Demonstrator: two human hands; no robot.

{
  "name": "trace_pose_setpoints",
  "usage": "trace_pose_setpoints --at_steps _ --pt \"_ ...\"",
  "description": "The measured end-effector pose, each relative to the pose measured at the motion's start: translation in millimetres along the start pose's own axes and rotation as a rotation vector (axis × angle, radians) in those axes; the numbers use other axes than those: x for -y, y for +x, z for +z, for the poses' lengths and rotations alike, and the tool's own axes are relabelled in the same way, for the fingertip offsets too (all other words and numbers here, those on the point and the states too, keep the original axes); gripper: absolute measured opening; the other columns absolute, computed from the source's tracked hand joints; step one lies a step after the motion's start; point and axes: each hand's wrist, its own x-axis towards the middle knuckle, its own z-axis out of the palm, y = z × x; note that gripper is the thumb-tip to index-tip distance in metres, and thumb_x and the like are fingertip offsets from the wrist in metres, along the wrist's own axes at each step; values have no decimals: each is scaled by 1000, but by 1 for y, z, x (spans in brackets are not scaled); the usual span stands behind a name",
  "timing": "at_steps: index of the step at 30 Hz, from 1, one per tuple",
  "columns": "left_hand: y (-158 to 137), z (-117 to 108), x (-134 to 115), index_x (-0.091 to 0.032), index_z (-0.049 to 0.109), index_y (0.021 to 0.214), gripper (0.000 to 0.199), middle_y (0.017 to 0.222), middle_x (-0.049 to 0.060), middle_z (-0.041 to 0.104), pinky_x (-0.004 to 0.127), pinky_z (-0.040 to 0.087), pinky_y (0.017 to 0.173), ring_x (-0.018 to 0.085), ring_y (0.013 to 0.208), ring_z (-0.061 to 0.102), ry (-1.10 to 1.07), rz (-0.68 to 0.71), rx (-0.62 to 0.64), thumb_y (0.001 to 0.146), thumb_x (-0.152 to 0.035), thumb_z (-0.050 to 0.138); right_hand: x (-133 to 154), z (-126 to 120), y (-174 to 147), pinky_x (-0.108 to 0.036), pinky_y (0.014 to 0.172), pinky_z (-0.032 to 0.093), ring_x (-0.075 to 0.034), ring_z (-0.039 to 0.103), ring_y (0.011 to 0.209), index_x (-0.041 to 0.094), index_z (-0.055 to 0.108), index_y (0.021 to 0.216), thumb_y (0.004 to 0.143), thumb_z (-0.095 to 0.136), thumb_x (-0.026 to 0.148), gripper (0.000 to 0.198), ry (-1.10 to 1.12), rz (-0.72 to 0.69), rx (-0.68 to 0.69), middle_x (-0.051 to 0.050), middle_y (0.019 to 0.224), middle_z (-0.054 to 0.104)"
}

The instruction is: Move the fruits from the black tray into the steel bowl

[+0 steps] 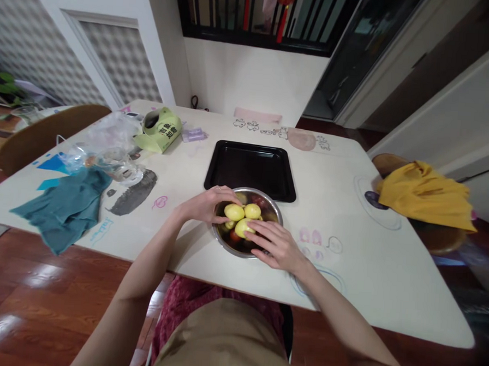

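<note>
Three rounded, smooth yellow fruits (252,211) lie on top in a round, shiny metal bowl (241,254) at the near side of the white, drawn-on table (349,210). The person's left hand (206,204) curves its fingers about the leftmost fruit; the right hand (280,246) lays its fingers on the nearest one. Whether either grasp is closed cannot be told. The handling looks under way, not finished: no yellow fruit shows outside the bowl, and none is on the black rectangular tray (251,169) just beyond.
</note>
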Motion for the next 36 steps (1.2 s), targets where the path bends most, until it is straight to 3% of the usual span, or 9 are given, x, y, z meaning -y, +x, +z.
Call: trace_pose_setpoints --at_steps 9,13,17,26,30,36 --pt "-1 -3 2 -25 72 130 47 121 13 77 49 57 104 30 117 70 -38 -17 15 88 -42 83 -1 2 -2 -45 99 62 -29 68 131 17 60 150 105 57 28 46 43 -3 -43 -17 138 73" --pt "-2 -4 4 -26 72 131 47 122 13 77 50 58 104 30 117 71 -54 -22 -2 89 -44 82 -3 2 -6 -45 98 62 -28 69 129 23 63 148 105 57 25 43 26 24 -54 -14 136 74" --pt "-1 -5 5 -24 73 125 33 120 13 77 48 58 103 28 115 72 -24 -32 -104 97 -42 73 -10 -2 -7 -48 96 62 -29 71 122 24 68 142 104 56 21 40 -19 120 -131 -13 129 77" --pt "0 3 16 -20 72 111 21 109 10 76 43 59 98 24 106 71 265 -239 -541 106 -32 55 -31 -9 -7 -50 93 59 -29 69 105 25 75 126 107 49 24 33 -59 476 -293 -11 113 74" --pt "-1 6 22 -20 71 109 19 109 9 76 41 59 96 23 105 71 310 -270 -574 105 -28 55 -34 -7 -6 -49 91 60 -29 69 103 24 75 122 107 49 25 30 -60 502 -284 -12 112 72" --pt "0 9 24 -19 72 106 19 104 9 77 40 58 95 23 101 71 285 -248 -511 106 -27 54 -38 -8 -6 -46 90 60 -28 69 104 21 73 119 107 50 23 26 -75 482 -243 -13 112 72"
